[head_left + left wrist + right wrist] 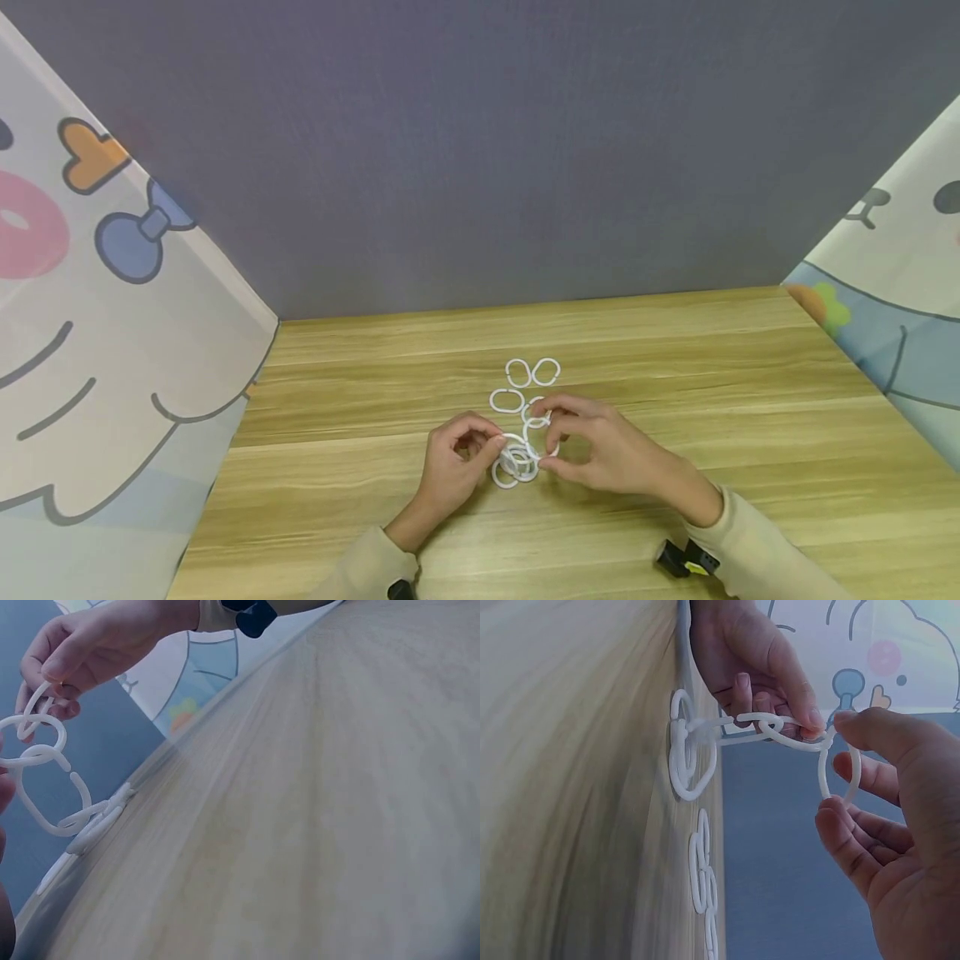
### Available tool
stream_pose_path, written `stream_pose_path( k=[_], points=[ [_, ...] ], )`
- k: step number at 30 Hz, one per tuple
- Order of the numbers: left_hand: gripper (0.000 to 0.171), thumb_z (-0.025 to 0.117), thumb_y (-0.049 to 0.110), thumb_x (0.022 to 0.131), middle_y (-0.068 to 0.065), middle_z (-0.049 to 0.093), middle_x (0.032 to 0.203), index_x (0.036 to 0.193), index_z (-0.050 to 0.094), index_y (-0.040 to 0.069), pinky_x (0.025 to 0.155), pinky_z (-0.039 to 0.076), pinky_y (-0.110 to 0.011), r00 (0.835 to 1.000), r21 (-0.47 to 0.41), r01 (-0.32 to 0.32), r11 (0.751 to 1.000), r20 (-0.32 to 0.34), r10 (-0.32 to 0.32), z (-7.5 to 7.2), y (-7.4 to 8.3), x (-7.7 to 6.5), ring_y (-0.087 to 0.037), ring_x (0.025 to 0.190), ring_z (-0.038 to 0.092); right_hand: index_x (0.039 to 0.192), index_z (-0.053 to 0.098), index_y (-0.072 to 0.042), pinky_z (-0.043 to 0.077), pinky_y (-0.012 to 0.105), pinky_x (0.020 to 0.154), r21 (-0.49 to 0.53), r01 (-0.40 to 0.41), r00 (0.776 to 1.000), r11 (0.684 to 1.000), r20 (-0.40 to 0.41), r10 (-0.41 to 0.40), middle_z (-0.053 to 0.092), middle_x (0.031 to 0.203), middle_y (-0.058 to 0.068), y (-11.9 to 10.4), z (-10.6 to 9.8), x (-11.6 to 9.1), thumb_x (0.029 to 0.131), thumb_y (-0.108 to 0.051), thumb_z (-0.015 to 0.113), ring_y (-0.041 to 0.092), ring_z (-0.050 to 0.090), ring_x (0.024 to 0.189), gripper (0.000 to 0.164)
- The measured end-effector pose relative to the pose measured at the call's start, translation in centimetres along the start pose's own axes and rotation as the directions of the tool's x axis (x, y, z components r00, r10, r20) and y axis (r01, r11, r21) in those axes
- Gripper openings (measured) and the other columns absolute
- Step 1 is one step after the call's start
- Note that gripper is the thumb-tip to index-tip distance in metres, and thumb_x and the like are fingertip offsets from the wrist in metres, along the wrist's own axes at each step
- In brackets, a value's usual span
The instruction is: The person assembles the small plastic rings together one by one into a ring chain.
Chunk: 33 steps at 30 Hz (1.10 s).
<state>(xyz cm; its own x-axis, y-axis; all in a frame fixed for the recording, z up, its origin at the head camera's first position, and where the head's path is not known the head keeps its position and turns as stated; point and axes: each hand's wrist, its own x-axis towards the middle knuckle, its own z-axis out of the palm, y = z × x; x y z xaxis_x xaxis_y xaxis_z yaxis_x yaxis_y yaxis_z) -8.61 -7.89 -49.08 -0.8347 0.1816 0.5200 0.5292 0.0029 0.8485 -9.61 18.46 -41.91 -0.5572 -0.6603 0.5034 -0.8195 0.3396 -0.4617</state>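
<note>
White plastic rings, oval with a small gap in each, are hooked into a chain between both hands. My right hand (pixel 611 446) pinches one ring (pixel 823 778) with thumb and fingertips above the table. My left hand (pixel 456 462) holds the adjoining ring (pixel 793 743) between thumb and fingers; the two rings are linked. From it hangs another ring (pixel 28 808), its gap visible, reaching down to a small overlapping pile of rings (pixel 504 486) on the table below the hands. Part of the left hand is cut off in its own wrist view.
Beyond the hands, several loose rings (pixel 492 400) lie on the wooden table (pixel 337 375), one partly behind the right fingers. A grey panel (pixel 480 167) stands along the back edge. Cartoon-printed panels (pixel 187 333) flank both sides. A black device (pixel 672 558) sits at the right wrist.
</note>
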Motion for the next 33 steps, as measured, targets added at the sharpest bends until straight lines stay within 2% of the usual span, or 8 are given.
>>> stream_pose_path(
  k=[6, 12, 15, 19, 23, 28, 33],
  points=[
    [0.020, 0.083, -0.011, 0.091, -0.007, 0.069, 0.079, 0.096, 0.076, 0.007, 0.048, 0.045, -0.018, 0.995, 0.038, -0.097, 0.995, 0.010, 0.097, -0.05, -0.27, 0.00, 0.001, 0.067, 0.054, 0.089, 0.068, -0.025, 0.065, 0.046, 0.098, 0.001, -0.025, 1.000, 1.000, 0.020, 0.025, 0.077, 0.129, 0.007, -0.30, 0.15, -0.02, 0.080, -0.010, 0.097, 0.028, 0.076, 0.117, 0.033],
    [0.021, 0.083, -0.011, 0.091, -0.008, 0.069, 0.079, 0.096, 0.076, 0.007, 0.048, 0.045, -0.018, 0.992, 0.044, -0.124, 0.991, 0.000, 0.124, 0.05, -0.27, 0.04, 0.000, 0.067, 0.055, 0.090, 0.070, -0.026, 0.065, 0.045, 0.097, 0.014, -0.054, 0.998, 0.998, 0.032, 0.053, 0.078, 0.128, 0.008, -0.31, 0.52, -0.07, 0.082, -0.011, 0.097, 0.027, 0.076, 0.115, 0.032],
    [0.020, 0.081, -0.012, 0.092, -0.009, 0.070, 0.081, 0.098, 0.076, 0.007, 0.050, 0.045, -0.018, 0.995, 0.037, -0.095, 0.995, -0.015, 0.096, 0.04, -0.20, 0.01, 0.000, 0.067, 0.055, 0.091, 0.071, -0.025, 0.065, 0.044, 0.095, 0.022, -0.075, 0.997, 0.997, 0.019, 0.074, 0.077, 0.131, 0.010, -0.14, 0.57, -0.07, 0.083, -0.011, 0.097, 0.028, 0.076, 0.116, 0.031],
    [0.020, 0.077, -0.013, 0.095, -0.011, 0.071, 0.082, 0.099, 0.076, 0.006, 0.052, 0.046, -0.018, 0.998, 0.023, -0.044, 0.999, -0.039, 0.045, -0.03, -0.19, -0.06, -0.001, 0.067, 0.055, 0.092, 0.072, -0.027, 0.064, 0.046, 0.097, 0.033, -0.128, 0.992, 0.991, -0.005, 0.128, 0.074, 0.140, 0.012, 0.09, 0.40, -0.05, 0.083, -0.015, 0.098, 0.034, 0.073, 0.125, 0.030],
    [0.019, 0.076, -0.014, 0.095, -0.012, 0.070, 0.080, 0.100, 0.075, 0.004, 0.051, 0.046, -0.020, 0.997, 0.019, -0.058, 0.998, -0.050, 0.058, -0.05, -0.40, -0.05, -0.004, 0.065, 0.055, 0.091, 0.071, -0.030, 0.064, 0.039, 0.094, 0.066, -0.167, 0.986, 0.984, 0.002, 0.168, 0.072, 0.146, 0.011, 0.34, 0.31, -0.04, 0.083, -0.018, 0.098, 0.036, 0.070, 0.131, 0.031],
    [0.017, 0.076, -0.013, 0.095, -0.013, 0.070, 0.080, 0.100, 0.075, 0.004, 0.052, 0.046, -0.020, 0.997, 0.004, -0.061, 0.998, -0.045, 0.061, -0.03, -0.33, -0.03, -0.003, 0.066, 0.056, 0.088, 0.072, -0.031, 0.061, 0.033, 0.088, 0.101, -0.208, 0.978, 0.973, 0.038, 0.205, 0.076, 0.139, 0.009, 0.49, 0.41, -0.07, 0.084, -0.019, 0.098, 0.036, 0.071, 0.127, 0.029],
    [0.019, 0.076, -0.013, 0.095, -0.013, 0.070, 0.081, 0.100, 0.075, 0.005, 0.051, 0.046, -0.020, 0.998, -0.006, -0.052, 0.999, -0.025, 0.052, -0.06, -0.09, 0.01, -0.002, 0.067, 0.055, 0.096, 0.083, -0.025, 0.062, 0.038, 0.097, 0.097, -0.235, 0.972, 0.967, 0.018, 0.235, 0.078, 0.130, 0.007, 0.59, 0.62, -0.17, 0.078, -0.020, 0.102, 0.025, 0.073, 0.119, 0.026]
  ],
)
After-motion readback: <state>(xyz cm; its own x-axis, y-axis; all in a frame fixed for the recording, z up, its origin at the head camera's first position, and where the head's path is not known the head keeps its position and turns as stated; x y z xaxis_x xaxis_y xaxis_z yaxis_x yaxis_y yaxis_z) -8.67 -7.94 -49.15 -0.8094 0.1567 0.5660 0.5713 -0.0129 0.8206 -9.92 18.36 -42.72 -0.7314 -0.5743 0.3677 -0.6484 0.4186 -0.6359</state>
